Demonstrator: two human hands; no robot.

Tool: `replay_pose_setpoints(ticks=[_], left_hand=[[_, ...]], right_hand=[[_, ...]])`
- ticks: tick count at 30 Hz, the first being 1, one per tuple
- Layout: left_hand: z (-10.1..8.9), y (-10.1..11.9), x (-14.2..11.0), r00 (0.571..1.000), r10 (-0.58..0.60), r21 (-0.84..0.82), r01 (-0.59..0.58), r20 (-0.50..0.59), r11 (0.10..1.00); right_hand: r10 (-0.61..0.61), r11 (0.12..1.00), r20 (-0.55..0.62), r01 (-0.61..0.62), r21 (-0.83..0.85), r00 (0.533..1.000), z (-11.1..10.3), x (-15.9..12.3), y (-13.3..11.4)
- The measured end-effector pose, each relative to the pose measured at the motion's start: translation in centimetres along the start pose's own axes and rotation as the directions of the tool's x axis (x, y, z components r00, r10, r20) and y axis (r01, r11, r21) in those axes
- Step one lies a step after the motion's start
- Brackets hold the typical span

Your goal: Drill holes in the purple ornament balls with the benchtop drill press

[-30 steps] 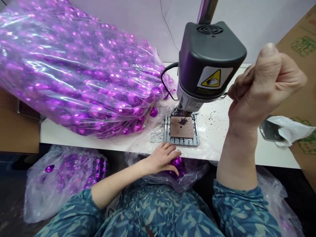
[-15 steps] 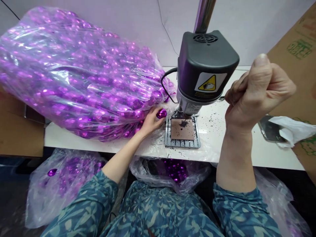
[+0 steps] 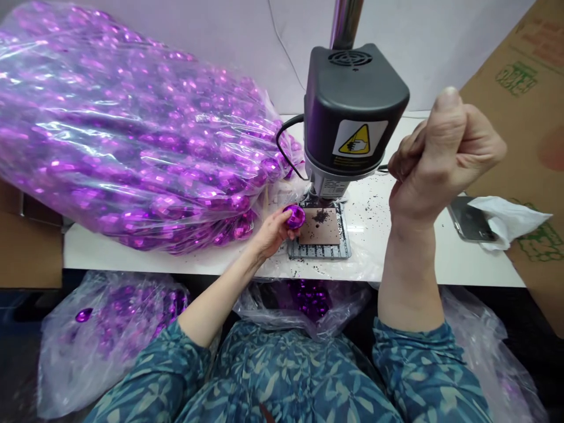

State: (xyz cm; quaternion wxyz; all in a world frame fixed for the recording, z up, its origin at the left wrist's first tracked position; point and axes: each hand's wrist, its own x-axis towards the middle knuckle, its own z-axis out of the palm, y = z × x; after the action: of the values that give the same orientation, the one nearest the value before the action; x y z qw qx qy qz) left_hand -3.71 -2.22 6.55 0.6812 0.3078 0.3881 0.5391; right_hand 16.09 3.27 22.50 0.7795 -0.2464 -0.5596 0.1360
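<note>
My left hand pinches a shiny purple faceted ball between thumb and fingers. The ball is at the left edge of a small bench drill press, beside a brown square board on its slotted metal base. Dark shavings and a small hole show on the board. To the right of the drill's housing, my right hand is closed in a raised fist around the press's lever; only a short piece of that lever shows. The drill's tip is mostly hidden under the housing.
A large clear bag of purple faceted balls lies on the white table at left. More bagged balls are below the table edge. A phone, white tissue and cardboard box are at right.
My left hand has drawn the ball away from the big bag and turned it up, closer to the board. The right fist keeps its grip; the view has shifted slightly.
</note>
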Motion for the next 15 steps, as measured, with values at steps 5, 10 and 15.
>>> replay_pose_setpoints(ticks=[5,10,15], left_hand=[[0.2,-0.8,1.4,0.995,0.03,0.219,-0.009,-0.092,0.976],[-0.1,-1.9,2.5,0.996,0.083,0.399,-0.067,-0.024,0.915],[0.4,-2.2,3.1,0.994,0.112,0.457,-0.095,-0.01,0.884]], right_hand=[[-0.018,0.998,-0.026,0.02,0.052,1.0,0.2,-0.2,0.1],[-0.027,0.999,-0.039,0.029,0.033,0.999,0.2,-0.6,0.1],[-0.032,0.998,-0.045,0.029,-0.05,0.998,0.1,-0.7,0.3]])
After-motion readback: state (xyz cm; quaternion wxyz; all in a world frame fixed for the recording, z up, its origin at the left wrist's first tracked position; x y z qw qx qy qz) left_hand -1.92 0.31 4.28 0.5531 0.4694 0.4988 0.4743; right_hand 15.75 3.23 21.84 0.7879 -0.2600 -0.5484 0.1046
